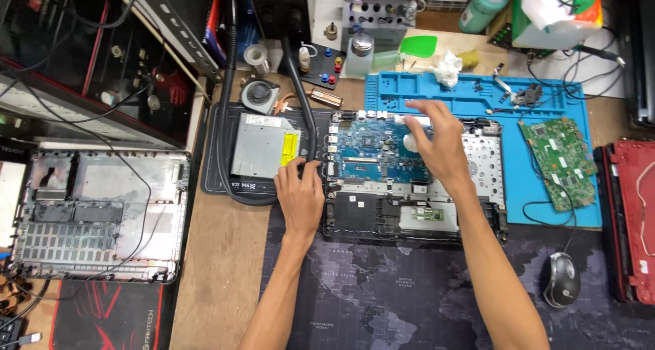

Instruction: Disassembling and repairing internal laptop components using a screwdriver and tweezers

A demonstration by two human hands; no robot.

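Note:
An opened laptop base (477, 217) lies in front of me with its blue motherboard (372, 149) exposed. My left hand (300, 193) rests at the base's left edge, fingers curled against the frame beside a black hose (305, 118). My right hand (437, 142) lies flat over the board's upper right part, fingers spread and pointing left; what is under the palm is hidden. Neither hand visibly grips anything. A silver optical drive (263, 145) sits just left of the laptop.
A blue work mat (546, 97) holds a green circuit board (563, 162) and small parts. A grey laptop cover (95, 213) lies at left, a red casing (634, 227) at right, a mouse (561, 280) near it. Bottles and tools crowd the back.

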